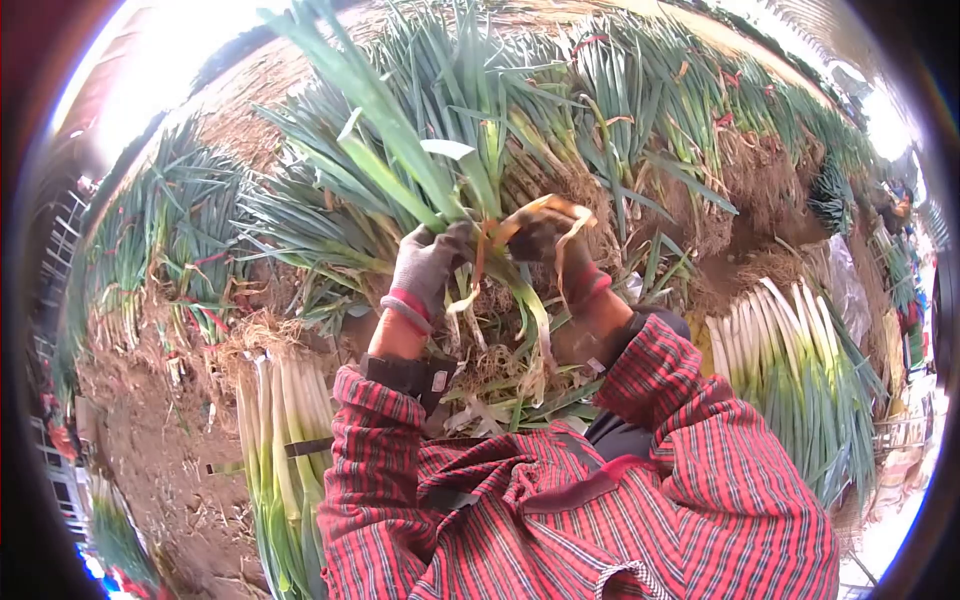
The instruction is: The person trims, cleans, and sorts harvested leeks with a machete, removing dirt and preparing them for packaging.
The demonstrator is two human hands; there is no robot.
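My left hand (425, 268), in a grey glove with a red cuff, grips the stalk of a green onion (400, 170) whose long green leaves rise up and to the left. My right hand (560, 255), gloved too, pinches a yellowed dry outer leaf (545, 210) of the same green onion, curling away from the stalk. Both forearms are in red plaid sleeves. Loose peeled skins and roots (500, 380) lie below my hands.
Piles of uncleaned green onions with soil-caked roots (620, 110) fill the ground ahead. A bundle of cleaned white-stalked onions (285, 440) lies at my left, another (790, 370) at my right. Bare earth (160, 470) lies at far left.
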